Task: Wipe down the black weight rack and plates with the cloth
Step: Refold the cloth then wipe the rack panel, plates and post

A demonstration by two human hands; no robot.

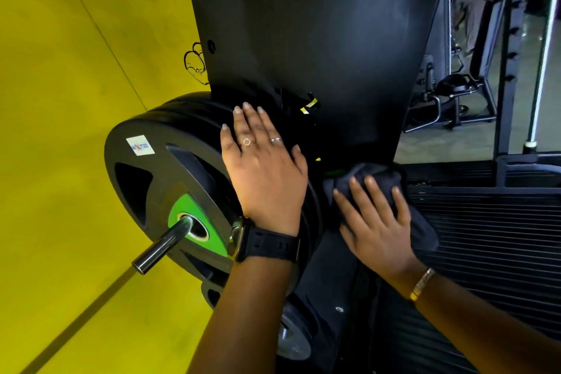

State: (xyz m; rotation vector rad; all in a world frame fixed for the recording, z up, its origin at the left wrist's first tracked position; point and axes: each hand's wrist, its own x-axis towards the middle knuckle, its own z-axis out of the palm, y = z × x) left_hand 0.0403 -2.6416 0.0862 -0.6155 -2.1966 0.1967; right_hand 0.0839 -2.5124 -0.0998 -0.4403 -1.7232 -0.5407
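Now, right hand (pixel 376 222) flat on cloth (pixel 378 172).

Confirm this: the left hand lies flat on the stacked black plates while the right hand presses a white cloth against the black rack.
One point is wrong: the cloth is dark, not white. In the head view the left hand lies flat on the stacked black plates while the right hand presses the dark cloth against the black rack.

Black plates (pixel 170 136) with a green hub patch (pixel 182 206), matte black rack (pixel 303 24), dark navy-ish cloth (pixel 375 171), loud yellow wall (pixel 76 39)
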